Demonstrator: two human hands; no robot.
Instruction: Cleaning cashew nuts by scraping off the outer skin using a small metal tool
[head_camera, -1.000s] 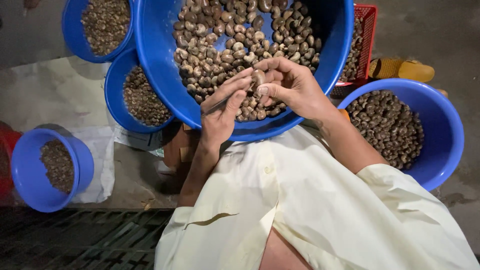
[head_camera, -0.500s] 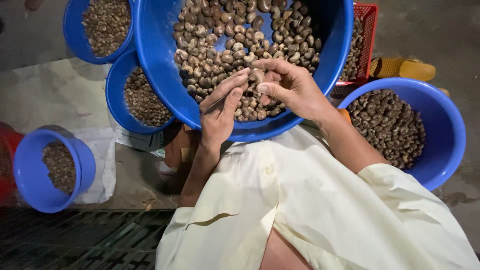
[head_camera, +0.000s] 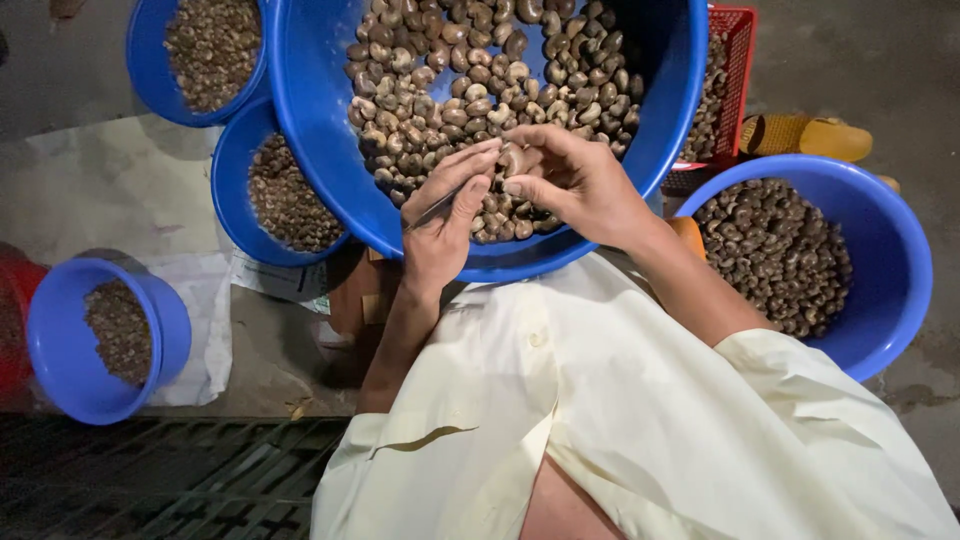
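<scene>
Looking down from the head camera, the person's left hand (head_camera: 440, 225) and right hand (head_camera: 580, 185) meet over the near rim of the large round blue plastic basin (head_camera: 310, 130), which is heaped with brown curved nuts in their shells (head_camera: 450, 80). Compared with a second ago, very little has shifted: both hands sit in the same spot over the basin, and the left fingers have only edged closer to the right fingertips, so the same nut is still being worked rather than swapped for a new one. I judge that the picking at this one nut is under way and not finished.

The right hand pinches a single pale-brown nut (head_camera: 513, 162) between thumb and forefinger, closed firmly on it, just above the heap. The left hand is curled shut around a thin dark metal pick (head_camera: 432, 212), whose tip points towards that nut; whether the tip touches it I cannot tell.

The held nut looks lighter and smoother than the dark, mottled ones beneath it, small and kidney-shaped, mostly hidden by fingers.

Around the basin stand a smaller blue tub of dark nut pieces (head_camera: 285, 200) to the left, another blue bowl (head_camera: 210, 55) behind it, a blue bucket (head_camera: 105, 340) well apart on the floor, a blue tub of brown nuts (head_camera: 880, 260) to the right, and a red plastic crate (head_camera: 735, 60). The cream sleeve (head_camera: 650, 420) fills the foreground.
</scene>
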